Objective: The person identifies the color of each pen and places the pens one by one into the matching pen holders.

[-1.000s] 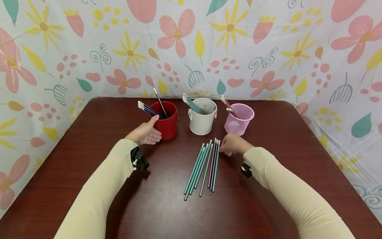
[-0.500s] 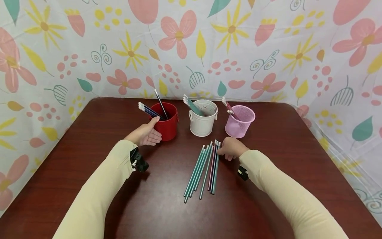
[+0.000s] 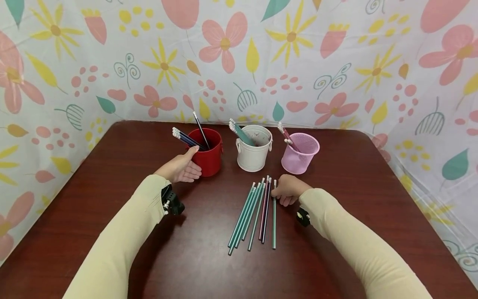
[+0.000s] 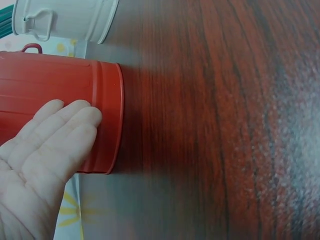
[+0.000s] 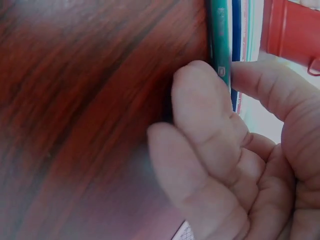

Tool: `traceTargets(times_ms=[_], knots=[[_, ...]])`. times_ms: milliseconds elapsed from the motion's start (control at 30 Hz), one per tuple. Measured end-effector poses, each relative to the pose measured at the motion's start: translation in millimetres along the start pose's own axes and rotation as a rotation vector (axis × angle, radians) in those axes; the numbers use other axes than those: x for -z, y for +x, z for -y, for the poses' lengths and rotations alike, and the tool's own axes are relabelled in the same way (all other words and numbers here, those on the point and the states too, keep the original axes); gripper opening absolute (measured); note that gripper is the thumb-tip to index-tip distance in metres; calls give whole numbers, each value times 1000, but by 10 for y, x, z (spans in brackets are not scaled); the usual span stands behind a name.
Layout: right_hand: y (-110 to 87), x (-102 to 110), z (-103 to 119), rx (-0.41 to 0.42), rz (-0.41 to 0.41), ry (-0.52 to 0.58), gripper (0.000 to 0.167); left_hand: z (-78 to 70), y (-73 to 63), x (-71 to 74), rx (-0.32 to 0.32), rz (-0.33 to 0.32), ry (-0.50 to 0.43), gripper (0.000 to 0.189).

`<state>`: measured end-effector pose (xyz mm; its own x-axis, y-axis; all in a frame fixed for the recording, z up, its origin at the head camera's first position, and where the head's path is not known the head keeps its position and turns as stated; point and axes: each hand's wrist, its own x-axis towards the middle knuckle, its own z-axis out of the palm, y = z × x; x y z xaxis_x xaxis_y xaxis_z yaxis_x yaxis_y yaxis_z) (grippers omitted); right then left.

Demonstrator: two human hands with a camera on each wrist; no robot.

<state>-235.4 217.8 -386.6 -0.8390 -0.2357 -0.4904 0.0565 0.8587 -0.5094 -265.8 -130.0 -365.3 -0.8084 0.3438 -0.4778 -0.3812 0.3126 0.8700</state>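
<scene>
In the head view my right hand (image 3: 290,189) pinches a green pencil (image 3: 274,224) near its eraser end, at the right side of a loose group of pencils. The right wrist view shows thumb and fingers on either side of that green pencil (image 5: 220,40). Several other green pencils (image 3: 239,220), a dark red one (image 3: 263,216) and a dark blue one lie to its left. My left hand (image 3: 183,167) rests against the red bucket (image 3: 209,162) with straight fingers, thumb up by the rim. Dark blue pencils (image 3: 184,138) and one black pencil (image 3: 201,128) stand in this bucket.
A white bucket (image 3: 251,158) with green pencils (image 3: 240,133) stands mid-back. Right of it is a pink mesh cup (image 3: 295,160) with red pencils (image 3: 288,135). A flowered cloth (image 3: 239,62) hangs behind the brown table (image 3: 201,257).
The right hand has taken hold of the rightmost green pencil and drawn it slightly right, apart from the dark blue one. The left hand stays at the red bucket.
</scene>
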Motion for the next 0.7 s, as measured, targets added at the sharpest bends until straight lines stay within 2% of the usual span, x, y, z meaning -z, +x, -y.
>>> traceTargets(times_ms=[167, 333, 433, 567, 700], knots=[[-63, 71, -8, 17, -66, 39, 21, -7, -14, 0, -14, 4, -10, 91], [-156, 169, 4, 45, -126, 109, 14, 2, 35, -33, 14, -22, -22, 86], [-207, 227, 5, 93, -209, 126, 10, -7, 32, -45, 12, -18, -30, 87], [-256, 275, 30, 144, -321, 161, 19, -13, 15, -37, 12, -23, -23, 86], [-296, 296, 88, 178, -367, 241, 30, 4, 18, -13, 13, -24, -10, 87]])
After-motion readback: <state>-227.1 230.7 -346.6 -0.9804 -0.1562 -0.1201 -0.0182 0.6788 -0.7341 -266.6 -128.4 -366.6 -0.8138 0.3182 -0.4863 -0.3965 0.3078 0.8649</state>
